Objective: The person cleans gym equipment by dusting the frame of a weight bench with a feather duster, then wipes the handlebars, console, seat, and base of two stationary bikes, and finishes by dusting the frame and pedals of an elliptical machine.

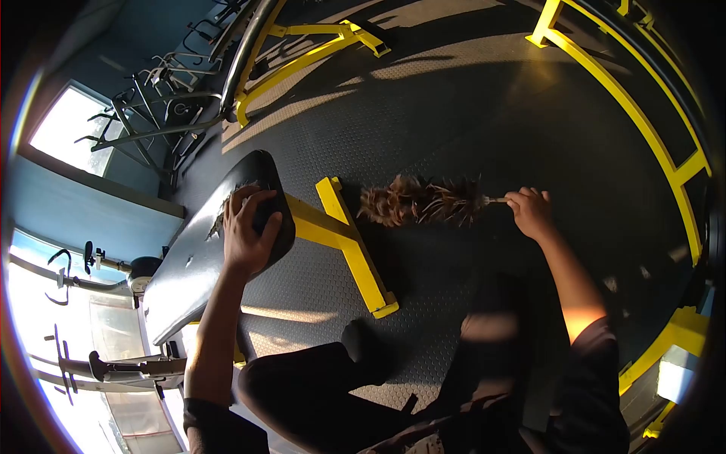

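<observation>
A feather duster [423, 200] is gripped by its handle in the closed right hand [532, 212], its plumes held over the rubber floor [469, 113] right of the yellow bench frame [344, 238]. The left hand [248, 227] is laid, fingers spread, on the black bench pad's [189, 265] far end.

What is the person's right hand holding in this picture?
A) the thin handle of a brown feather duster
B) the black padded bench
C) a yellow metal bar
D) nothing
A: the right hand grips the thin handle of the brown feather duster; the left hand lies on the black padded bench.
</observation>
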Action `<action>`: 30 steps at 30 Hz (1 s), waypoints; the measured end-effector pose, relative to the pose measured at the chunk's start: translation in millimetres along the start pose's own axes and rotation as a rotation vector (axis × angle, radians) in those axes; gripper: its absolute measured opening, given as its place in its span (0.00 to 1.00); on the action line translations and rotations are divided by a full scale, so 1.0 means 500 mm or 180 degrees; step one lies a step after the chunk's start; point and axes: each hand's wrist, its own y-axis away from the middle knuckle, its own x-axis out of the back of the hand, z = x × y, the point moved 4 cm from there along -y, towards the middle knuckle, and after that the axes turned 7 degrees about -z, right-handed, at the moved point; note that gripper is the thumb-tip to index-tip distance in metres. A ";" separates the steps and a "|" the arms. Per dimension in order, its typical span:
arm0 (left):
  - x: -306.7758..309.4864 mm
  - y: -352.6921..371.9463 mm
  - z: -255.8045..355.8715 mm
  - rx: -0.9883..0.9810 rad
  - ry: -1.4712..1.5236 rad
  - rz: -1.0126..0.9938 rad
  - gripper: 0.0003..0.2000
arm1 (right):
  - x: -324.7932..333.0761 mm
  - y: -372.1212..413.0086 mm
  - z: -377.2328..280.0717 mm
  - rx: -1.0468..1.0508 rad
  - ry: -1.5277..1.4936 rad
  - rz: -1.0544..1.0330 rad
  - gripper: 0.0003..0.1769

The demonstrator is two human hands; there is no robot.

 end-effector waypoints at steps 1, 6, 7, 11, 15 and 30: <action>0.006 -0.001 -0.002 0.0015 -0.0014 0.0040 0.21 | 0.002 -0.019 -0.001 0.0031 0.0005 0.0032 0.09; 0.038 -0.066 -0.018 0.0316 0.0757 -0.0688 0.27 | -0.030 -0.147 -0.077 0.0514 -0.1257 -0.0391 0.14; 0.037 -0.088 -0.041 0.0465 0.0964 -0.0772 0.27 | -0.014 -0.178 -0.119 0.0557 -0.1497 -0.0787 0.15; -0.015 -0.189 -0.125 0.1607 0.1102 -0.0689 0.21 | 0.001 -0.303 -0.255 0.1036 -0.1896 -0.2187 0.15; -0.037 -0.208 -0.084 0.1173 0.0156 -0.0357 0.16 | -0.027 -0.436 -0.293 0.1822 -0.1198 -0.2071 0.15; -0.039 -0.204 -0.115 0.1305 0.0409 -0.0333 0.13 | -0.269 -0.680 -0.365 0.1734 -0.0608 -0.2152 0.13</action>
